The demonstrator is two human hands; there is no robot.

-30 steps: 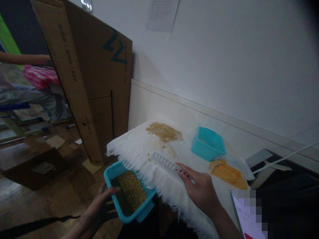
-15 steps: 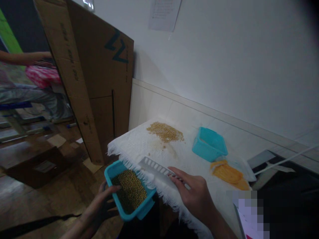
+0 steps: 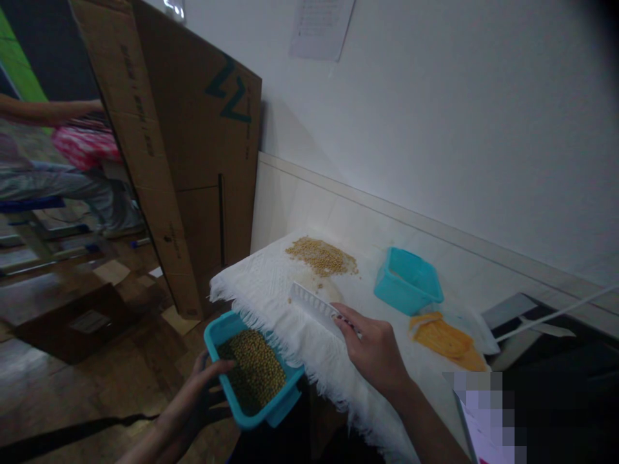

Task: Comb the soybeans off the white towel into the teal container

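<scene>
My left hand (image 3: 196, 403) grips the near rim of a turquoise plastic tub (image 3: 227, 332) filled with small tan beans (image 3: 254, 370), holding it below the fringed edge of a white towel (image 3: 271, 290). My right hand (image 3: 374, 351) is closed on a white slotted scraper (image 3: 313, 304) that rests on the towel, its blade pointing toward a pile of beans (image 3: 322, 254) farther back.
A second turquoise tub (image 3: 407, 281) stands on the towel near the wall, with an orange mesh bag (image 3: 442, 338) beside it. A tall cardboard box (image 3: 193, 148) leans at the left. Another person sits at far left (image 3: 53, 154). A white cable (image 3: 556, 312) runs at right.
My right hand moved the scraper from the towel's fringed edge by the tub back up the towel toward the bean pile. The tub in my left hand stayed put.
</scene>
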